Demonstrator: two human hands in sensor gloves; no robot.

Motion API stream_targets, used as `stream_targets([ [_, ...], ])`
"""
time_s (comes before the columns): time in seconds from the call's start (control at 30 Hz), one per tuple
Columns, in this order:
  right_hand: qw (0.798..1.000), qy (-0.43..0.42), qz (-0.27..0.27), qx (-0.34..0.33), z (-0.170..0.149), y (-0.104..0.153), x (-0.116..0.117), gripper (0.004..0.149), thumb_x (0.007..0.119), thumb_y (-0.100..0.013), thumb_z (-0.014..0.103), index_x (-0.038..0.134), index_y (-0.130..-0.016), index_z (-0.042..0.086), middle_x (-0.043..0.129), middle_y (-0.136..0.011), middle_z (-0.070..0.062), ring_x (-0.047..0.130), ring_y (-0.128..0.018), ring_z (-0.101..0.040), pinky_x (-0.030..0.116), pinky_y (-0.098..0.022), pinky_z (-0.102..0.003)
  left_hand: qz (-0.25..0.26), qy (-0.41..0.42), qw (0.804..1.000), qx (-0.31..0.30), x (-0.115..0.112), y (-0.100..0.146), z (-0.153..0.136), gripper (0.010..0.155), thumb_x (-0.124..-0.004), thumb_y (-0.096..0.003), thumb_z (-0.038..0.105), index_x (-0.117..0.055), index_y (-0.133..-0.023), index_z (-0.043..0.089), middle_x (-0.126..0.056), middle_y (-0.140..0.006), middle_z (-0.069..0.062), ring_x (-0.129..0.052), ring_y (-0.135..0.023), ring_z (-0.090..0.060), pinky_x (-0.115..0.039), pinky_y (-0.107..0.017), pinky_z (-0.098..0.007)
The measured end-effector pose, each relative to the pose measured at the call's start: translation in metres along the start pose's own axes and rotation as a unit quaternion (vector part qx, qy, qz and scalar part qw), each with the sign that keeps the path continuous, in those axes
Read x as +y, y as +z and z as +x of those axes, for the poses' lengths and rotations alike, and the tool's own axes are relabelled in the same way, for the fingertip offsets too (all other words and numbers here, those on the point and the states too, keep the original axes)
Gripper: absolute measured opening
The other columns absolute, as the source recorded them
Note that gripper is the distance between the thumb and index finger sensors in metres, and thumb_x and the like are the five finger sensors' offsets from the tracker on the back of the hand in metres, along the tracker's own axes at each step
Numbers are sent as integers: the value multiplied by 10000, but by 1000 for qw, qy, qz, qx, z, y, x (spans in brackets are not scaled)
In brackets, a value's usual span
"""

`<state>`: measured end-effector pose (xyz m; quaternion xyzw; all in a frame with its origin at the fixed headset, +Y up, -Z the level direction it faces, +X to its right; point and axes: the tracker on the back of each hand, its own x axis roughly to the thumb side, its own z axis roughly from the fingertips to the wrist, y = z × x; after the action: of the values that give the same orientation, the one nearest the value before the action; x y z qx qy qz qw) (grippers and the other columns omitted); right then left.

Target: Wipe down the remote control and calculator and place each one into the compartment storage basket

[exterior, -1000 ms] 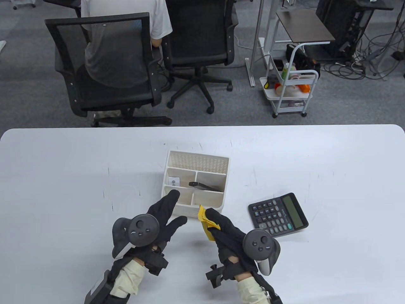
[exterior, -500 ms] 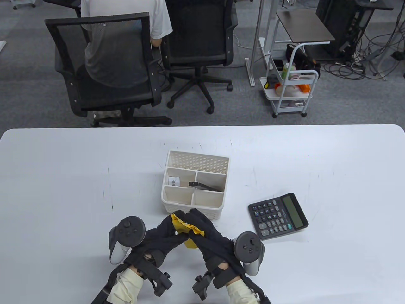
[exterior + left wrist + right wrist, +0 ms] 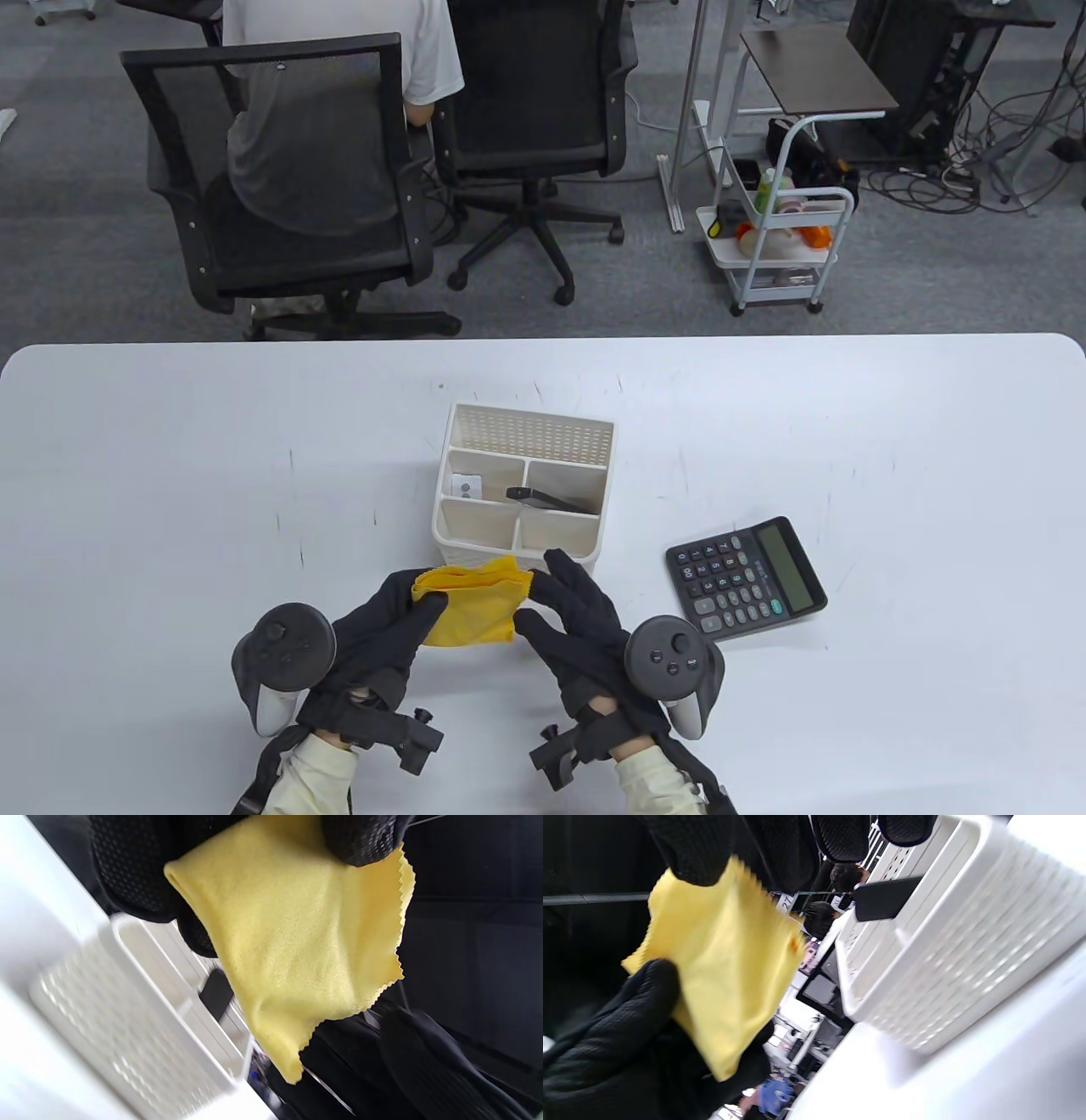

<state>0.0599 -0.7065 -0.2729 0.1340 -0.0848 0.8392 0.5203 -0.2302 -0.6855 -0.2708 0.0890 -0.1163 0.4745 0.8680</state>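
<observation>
table view: both hands hold a yellow cloth (image 3: 472, 609) between them just in front of the near wall of the white compartment storage basket (image 3: 524, 437). left hand (image 3: 373, 624) pinches the cloth's left edge with curled fingers, right hand (image 3: 577, 624) grips its right edge, so the cloth is stretched flat, probably to refold it or get a clean face ready before the next wipe. cloth hangs off the table, not resting on it as far as i can tell.

remote control (image 3: 543, 498) already stands tilted in the basket's far-right small compartment, dark top end poking up, so that half looks done. calculator (image 3: 745, 576) lies flat on the table to the right of the basket, keys up, well apart from both hands, not yet wiped or stored by the look of it. likely placed there within easy reach of the right hand.

left wrist view: cloth fills the frame, gloved fingertips clamp its top corners, basket blurred behind. right wrist view: thumb and fingers clamped on cloth, basket wall blurred at right.

hard to see: lower part of the remote is hidden by the dividers; a small card or label in the far-left compartment is too small to read; the cloth's underside is hidden.
</observation>
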Motion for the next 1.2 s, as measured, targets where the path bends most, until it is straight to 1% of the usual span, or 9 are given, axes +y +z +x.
stream_targets([
  [0.07, 999, 40, -24, 4, 3, -3, -12, 682, 757, -559, 427, 627, -1082, 9, 495, -1152, -314, 392, -990, -625, 322, -569, -817, 17, -14, 1000, 12, 9, 1, -3, 354, -703, -552, 417, -756, -881, 298, -981, -813, -1, -1059, -680, -263, -876, -510, -480],
  [0.13, 995, 84, -53, 21, 3, -6, -28, 707, 759, -555, 444, 602, -1099, 21, 493, -1158, -311, 383, -993, -627, 309, -572, -819, 27, -10, 999, 29, 16, 2, -8, 354, -698, -555, 420, -757, -878, 287, -976, -820, -15, -1045, -692, -286, -895, -468, -429],
  [0.27, 986, 138, -72, 62, -5, -13, -54, 730, 726, -567, 483, 561, -1124, 41, 487, -1171, -299, 356, -1004, -625, 274, -564, -832, 43, 13, 997, 54, 25, 3, -17, 352, -701, -554, 431, -783, -860, 276, -1003, -786, -24, -1074, -633, -276, -912, -431, -410],
  [0.43, 969, 164, -90, 163, -38, -22, -92, 772, 727, -566, 491, 504, -1143, 30, 432, -1181, -310, 302, -1010, -629, 256, -568, -835, 69, 10, 995, 77, 34, 4, -28, 350, -699, -551, 406, -779, -862, 265, -1020, -779, -54, -1113, -573, -248, -939, -390, -390],
  [0.63, 928, 218, -106, 282, -89, -26, -134, 823, 742, -554, 488, 422, -1157, 29, 370, -1195, -300, 264, -1019, -618, 240, -581, -826, 75, 12, 992, 100, 39, 3, -38, 351, -704, -548, 383, -780, -869, 266, -1059, -709, -32, -1143, -506, -218, -958, -343, -369],
  [0.77, 912, 215, -108, 333, -115, -25, -152, 823, 762, -549, 460, 397, -1161, 48, 332, -1209, -271, 241, -1041, -574, 235, -609, -795, 73, 14, 992, 104, 40, 2, -40, 356, -710, -546, 372, -787, -877, 265, -1070, -687, -21, -1146, -498, -210, -958, -340, -368],
  [0.97, 889, 203, -125, 392, -148, -22, -171, 781, 781, -555, 380, 402, -1153, 49, 359, -1196, -277, 301, -1037, -545, 281, -642, -748, 68, 4, 991, 112, 38, 1, -43, 366, -710, -548, 368, -793, -888, 261, -1074, -686, -18, -1141, -517, -215, -954, -358, -376],
  [1.1, 877, 205, -129, 414, -165, -23, -175, 751, 795, -549, 332, 437, -1137, 31, 522, -1147, -271, 463, -980, -523, 347, -648, -707, 64, -5, 991, 120, 38, 1, -46, 367, -710, -547, 370, -792, -888, 260, -1071, -695, -17, -1136, -539, -221, -951, -376, -386],
  [1.2, 868, 231, -138, 418, -171, -25, -175, 719, 816, -536, 296, 488, -1121, 35, 659, -1078, -238, 546, -930, -460, 387, -650, -674, 64, -4, 990, 127, 37, 1, -49, 367, -709, -548, 372, -790, -888, 261, -1067, -703, -17, -1127, -561, -229, -945, -393, -395],
])
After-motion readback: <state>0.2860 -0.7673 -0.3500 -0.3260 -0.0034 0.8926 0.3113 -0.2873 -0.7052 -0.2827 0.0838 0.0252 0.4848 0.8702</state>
